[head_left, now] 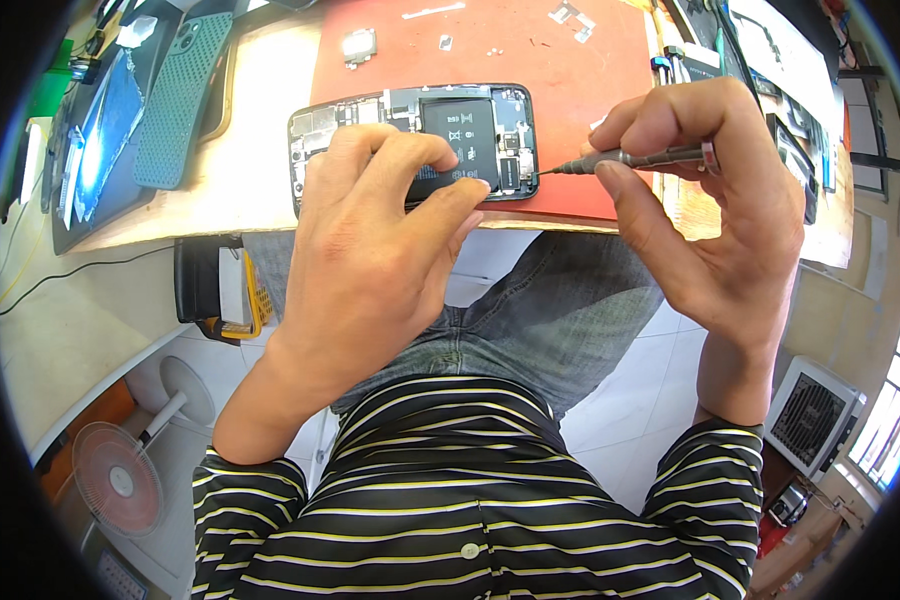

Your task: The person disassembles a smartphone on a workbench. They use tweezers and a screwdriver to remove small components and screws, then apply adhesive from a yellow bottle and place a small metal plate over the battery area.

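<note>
An opened smartphone (515, 108) lies on its back at the near edge of an orange-red mat (590, 70), its inner parts bare. Its black battery (468, 120) shows past my fingers. My left hand (360, 255) rests over the phone's near side, fingers bent and thumb by the battery, gripping it; the fingertips' exact contact is partly hidden. Between the thumb and fingers of my right hand (735, 200) is a thin grey precision screwdriver (660, 158), held nearly level. The tip points left and reaches the phone's right-hand end, at the bottom corner; whether it touches is too small to tell.
Farther back on the mat lie a small metal part (360, 46), tiny loose bits (495, 51) and a silvery bracket (572, 18). A teal phone case (183, 105) and blue film (113, 130) sit at left. Pen-like tools (673, 65) stand at right.
</note>
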Demonstrator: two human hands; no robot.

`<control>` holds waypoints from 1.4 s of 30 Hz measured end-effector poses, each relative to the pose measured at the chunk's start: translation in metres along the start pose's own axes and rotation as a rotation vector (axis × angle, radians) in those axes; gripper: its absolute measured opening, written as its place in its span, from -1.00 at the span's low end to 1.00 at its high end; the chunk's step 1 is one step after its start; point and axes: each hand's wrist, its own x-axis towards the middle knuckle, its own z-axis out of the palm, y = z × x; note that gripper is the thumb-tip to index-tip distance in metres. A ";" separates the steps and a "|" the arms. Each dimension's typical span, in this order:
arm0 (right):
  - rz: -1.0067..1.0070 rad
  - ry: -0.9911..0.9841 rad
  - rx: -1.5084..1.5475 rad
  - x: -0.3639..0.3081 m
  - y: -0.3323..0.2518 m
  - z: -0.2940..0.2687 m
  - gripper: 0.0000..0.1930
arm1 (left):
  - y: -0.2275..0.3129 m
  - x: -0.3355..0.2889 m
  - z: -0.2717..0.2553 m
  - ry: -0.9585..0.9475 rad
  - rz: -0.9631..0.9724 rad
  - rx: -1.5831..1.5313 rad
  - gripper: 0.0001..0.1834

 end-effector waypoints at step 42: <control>0.311 -0.174 -0.012 0.000 0.014 0.033 -0.88 | -0.010 0.009 0.008 -0.024 0.004 0.233 -0.45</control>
